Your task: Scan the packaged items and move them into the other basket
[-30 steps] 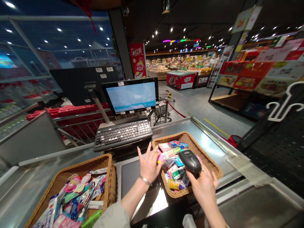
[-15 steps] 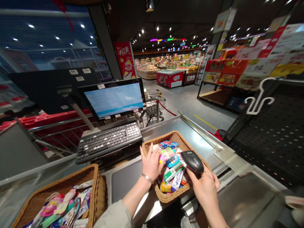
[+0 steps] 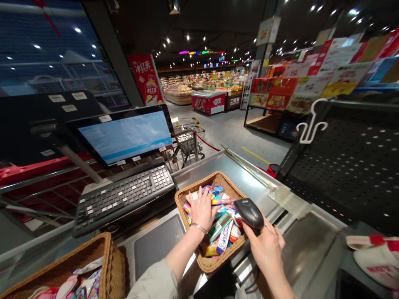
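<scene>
Right hand (image 3: 266, 253) is clamped round a black handheld barcode scanner (image 3: 249, 213), its grip buried in the fingers. The left hand (image 3: 202, 209) sits on top of the pile in the wicker basket (image 3: 215, 263), can't tell if it's gripping anything. Compared with a moment ago the view has swung left, so the second basket (image 3: 107, 253) is mostly cut off at the bottom edge, and more of a red-and-white bag (image 3: 374, 259) shows bottom right. The small bright packs (image 3: 218, 234) are a jumble, labels unreadable.
</scene>
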Motion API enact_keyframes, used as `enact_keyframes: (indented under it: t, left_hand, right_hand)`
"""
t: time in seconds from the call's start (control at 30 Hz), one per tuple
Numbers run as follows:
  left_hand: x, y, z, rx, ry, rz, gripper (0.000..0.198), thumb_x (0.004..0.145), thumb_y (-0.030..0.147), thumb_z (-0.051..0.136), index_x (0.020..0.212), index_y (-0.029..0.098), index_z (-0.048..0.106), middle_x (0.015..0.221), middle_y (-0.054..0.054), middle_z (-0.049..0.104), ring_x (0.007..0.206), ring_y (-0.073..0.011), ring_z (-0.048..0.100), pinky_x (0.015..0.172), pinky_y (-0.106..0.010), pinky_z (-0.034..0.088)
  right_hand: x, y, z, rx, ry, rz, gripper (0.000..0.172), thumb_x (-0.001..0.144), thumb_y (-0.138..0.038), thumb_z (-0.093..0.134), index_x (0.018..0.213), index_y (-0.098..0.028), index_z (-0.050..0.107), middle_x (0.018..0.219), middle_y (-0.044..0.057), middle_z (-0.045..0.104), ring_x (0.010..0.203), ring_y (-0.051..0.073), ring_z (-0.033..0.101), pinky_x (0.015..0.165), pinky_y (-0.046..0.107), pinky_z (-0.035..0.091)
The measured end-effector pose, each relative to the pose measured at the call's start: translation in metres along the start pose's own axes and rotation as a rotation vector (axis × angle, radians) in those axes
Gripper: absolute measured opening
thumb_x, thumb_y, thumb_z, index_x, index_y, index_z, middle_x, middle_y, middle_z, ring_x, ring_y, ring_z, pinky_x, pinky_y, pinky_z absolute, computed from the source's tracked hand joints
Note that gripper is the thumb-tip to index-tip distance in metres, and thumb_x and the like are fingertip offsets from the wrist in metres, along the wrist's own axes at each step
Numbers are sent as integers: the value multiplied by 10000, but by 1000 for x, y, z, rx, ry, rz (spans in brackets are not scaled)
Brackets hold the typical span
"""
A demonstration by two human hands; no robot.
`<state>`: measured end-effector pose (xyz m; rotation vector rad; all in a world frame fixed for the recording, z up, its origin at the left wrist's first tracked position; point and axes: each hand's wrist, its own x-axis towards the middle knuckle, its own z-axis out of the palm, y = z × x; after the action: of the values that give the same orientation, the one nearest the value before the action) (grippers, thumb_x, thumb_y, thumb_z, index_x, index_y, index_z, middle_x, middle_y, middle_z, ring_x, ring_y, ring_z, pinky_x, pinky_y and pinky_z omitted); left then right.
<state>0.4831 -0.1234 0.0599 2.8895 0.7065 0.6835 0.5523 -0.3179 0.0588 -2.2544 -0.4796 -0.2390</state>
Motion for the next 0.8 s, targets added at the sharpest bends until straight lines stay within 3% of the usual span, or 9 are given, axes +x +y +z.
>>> enact_keyframes:
  t: [0.17,0.4,0.8]
  left_hand:
    - [-4,-8,-9,35,-56,-41,520,930,490,479,1363,203,498,1489,-110,465,1440,-329,310,1163,-688,130]
    - [-19,-18,-45,50,-31,-103,557,929,532,454,1360,184,514,1495,-120,452,1440,-351,301,1157,-700,129]
    - [-79,-49,-109,91,80,-237,594,911,574,476,1376,205,490,1518,-124,420,1450,-359,273,1147,-701,175]
  right_hand:
    - [-2,-7,2,-4,-39,6,686,822,-738,381,1056,-179,704,1209,150,673,1198,318,554,1104,489,204]
    - [-10,-32,10,23,-93,-102,629,849,-683,393,1125,-194,676,1234,126,666,1209,306,553,1093,495,238]
    - [-39,-82,29,66,-191,-283,584,859,-646,412,1065,-175,689,1149,149,689,1147,317,574,1082,516,265]
